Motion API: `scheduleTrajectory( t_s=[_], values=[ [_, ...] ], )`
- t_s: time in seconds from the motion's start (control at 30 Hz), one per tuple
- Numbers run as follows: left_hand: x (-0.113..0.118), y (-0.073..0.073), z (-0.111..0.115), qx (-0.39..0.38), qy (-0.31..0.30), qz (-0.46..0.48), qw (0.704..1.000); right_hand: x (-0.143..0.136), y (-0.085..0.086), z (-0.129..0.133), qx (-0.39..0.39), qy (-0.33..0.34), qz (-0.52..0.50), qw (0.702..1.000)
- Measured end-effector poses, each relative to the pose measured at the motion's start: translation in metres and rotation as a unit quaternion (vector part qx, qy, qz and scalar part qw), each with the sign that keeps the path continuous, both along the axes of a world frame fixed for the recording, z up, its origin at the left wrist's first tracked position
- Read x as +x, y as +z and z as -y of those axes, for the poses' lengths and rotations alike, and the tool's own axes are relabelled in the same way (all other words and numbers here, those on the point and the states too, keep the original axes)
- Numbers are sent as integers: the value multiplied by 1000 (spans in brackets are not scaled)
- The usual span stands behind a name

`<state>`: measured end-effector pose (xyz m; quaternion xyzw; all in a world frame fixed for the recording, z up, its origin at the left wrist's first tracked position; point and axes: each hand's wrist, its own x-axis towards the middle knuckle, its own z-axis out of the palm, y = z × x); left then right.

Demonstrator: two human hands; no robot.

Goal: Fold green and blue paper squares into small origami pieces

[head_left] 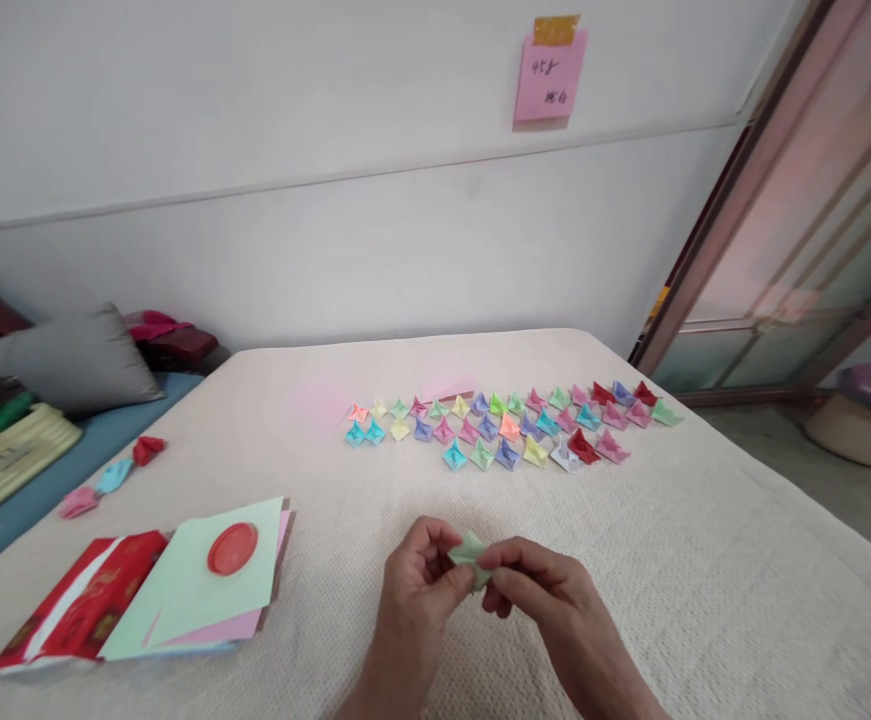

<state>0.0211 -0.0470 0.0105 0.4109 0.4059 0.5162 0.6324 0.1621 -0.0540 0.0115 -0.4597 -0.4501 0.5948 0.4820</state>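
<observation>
**Left hand [418,585] and right hand [547,592] pinch a small folded green paper [468,549]**

Both hands grasp the piece between thumbs and fingers: the left grips its left side, the right its lower right corner. The green paper is held above the cream cloth [330,590], near the middle, on the near side of many small folded papers [509,427] set out in uneven rows in pink, blue, yellow, red, green and other colours.

To the left of the hands, a red round lid [232,549] lies on a pale green sheet [195,600], with pink and blue sheets showing beneath. A red packet [86,608] sits against the stack's left side. Beyond it, near the cloth's left edge, lie three small paper pieces: red [148,450], blue [114,475] and pink [79,502].

A grey cushion [67,352] rests farther left. A pink handwritten note [549,80] is taped to the white wall [315,260].
</observation>
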Motion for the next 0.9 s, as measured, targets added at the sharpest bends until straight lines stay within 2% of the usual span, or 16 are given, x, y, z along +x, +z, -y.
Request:
scheduleTrajectory(
  t_s=[0.1, 0.23, 0.43, 0.6, 0.7, 0.9],
  values=[
    [-1, 1, 1, 25, -5, -12, 1000, 0, 2, 0, 4, -1, -10, 1000],
    [0, -1, 2, 51, 6, -36, 998, 0, 1, -4, -16, 30, 39, 999],
    [-1, -1, 0, -6, 0, 21, 1000, 0, -1, -4, -7, 17, 61, 998],
    [-2, -2, -3, -5, 17, 21, 1000, -1, 0, -2, -19, 25, 50, 998],
    [-2, -3, -3, 13, 8, -3, 1000, -1, 1, -3, -32, 32, 55, 997],
    [0, -13, 3, 70, 28, -129, 989, -2, -4, -3, -19, 16, 63, 998]
  ],
)
